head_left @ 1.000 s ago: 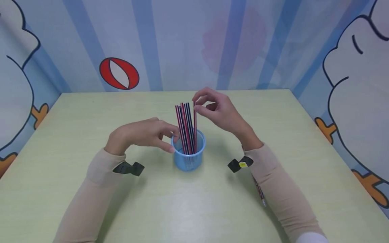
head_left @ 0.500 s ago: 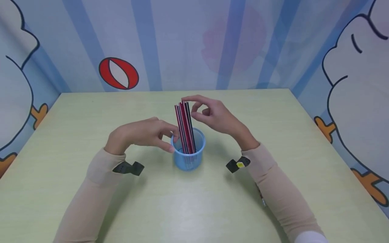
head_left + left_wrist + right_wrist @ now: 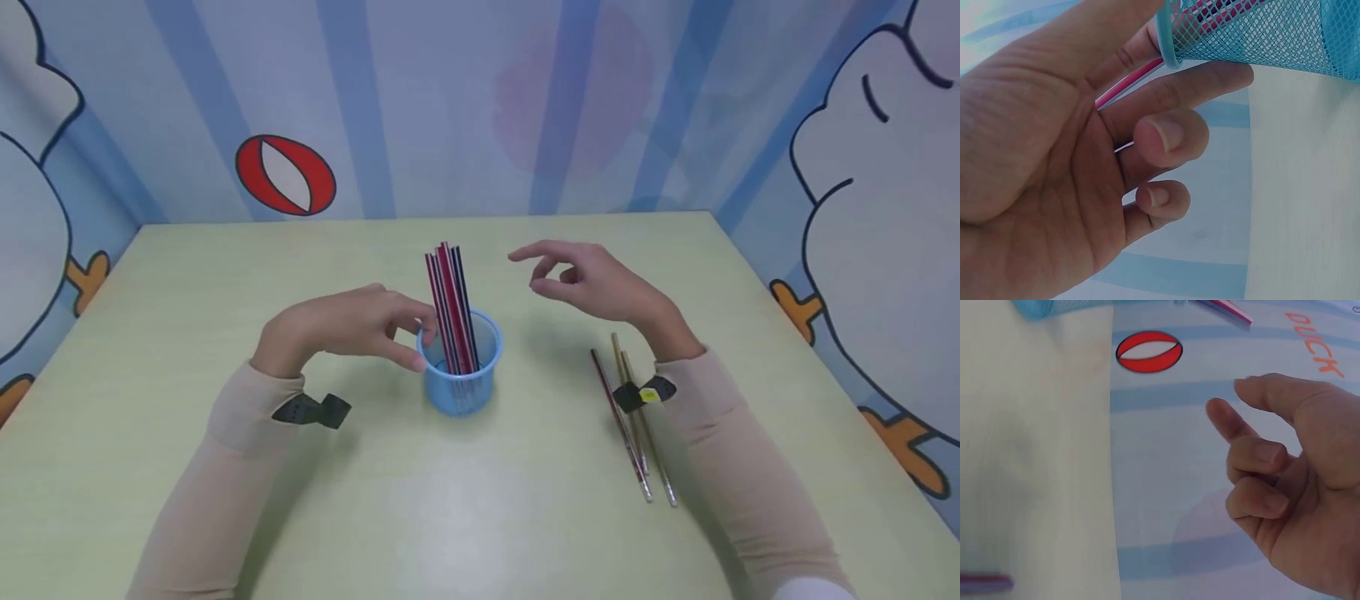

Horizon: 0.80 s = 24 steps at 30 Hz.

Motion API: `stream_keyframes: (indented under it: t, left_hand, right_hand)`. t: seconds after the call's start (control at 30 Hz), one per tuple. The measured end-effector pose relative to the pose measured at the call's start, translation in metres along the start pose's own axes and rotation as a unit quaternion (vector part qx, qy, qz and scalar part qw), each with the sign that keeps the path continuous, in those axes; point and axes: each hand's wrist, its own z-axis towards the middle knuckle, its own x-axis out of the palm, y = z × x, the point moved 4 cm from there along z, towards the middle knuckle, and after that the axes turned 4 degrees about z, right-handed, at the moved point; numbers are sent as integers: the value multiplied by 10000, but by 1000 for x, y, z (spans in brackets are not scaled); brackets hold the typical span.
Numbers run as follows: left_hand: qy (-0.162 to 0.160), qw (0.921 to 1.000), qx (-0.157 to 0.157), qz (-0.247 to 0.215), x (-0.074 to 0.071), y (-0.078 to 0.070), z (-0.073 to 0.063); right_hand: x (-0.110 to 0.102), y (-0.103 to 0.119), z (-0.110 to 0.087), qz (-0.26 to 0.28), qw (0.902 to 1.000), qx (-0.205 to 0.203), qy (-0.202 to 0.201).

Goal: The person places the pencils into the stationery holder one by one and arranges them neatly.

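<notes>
A light blue mesh pencil cup (image 3: 459,398) stands upright on the table, and a bundle of red and dark striped pencils (image 3: 452,308) leans to the left in it. My left hand (image 3: 348,323) pinches the cup's left rim, thumb outside and index finger inside. The left wrist view shows the cup's mesh wall (image 3: 1272,34) and rim between these fingers. To the right of the cup, apart from it and from the pencils, my right hand (image 3: 600,283) hovers with nothing in it. Its index finger points forward and the other fingers hang loosely curled.
Three pencils, one dark reddish pencil (image 3: 624,433) and two gold ones, lie on the table under my right wrist. The pale yellow-green table (image 3: 360,517) ends at a blue striped backdrop (image 3: 457,108) with printed cartoon figures.
My right hand has let go of a single pencil, touched the bundle's tops, then drawn away to the right. The pencils on the table now show more. My left hand stays at the rim.
</notes>
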Motion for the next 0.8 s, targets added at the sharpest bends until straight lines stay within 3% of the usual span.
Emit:
stream_keyframes:
  t: [0.17, 0.5, 0.8]
  left_hand:
    - [19, 10000, -87, -21, -1, 0, -1]
    - [-20, 10000, 49, -55, -1, 0, 1]
    - [-3, 9999, 15, -166, -1, 0, -1]
  right_hand:
    - [-3, -19, -16, -464, 9974, 382, 398]
    - [-6, -56, -45, -836, 9890, 998, 700]
    - [9, -72, -49, -1125, 9785, 1394, 1018]
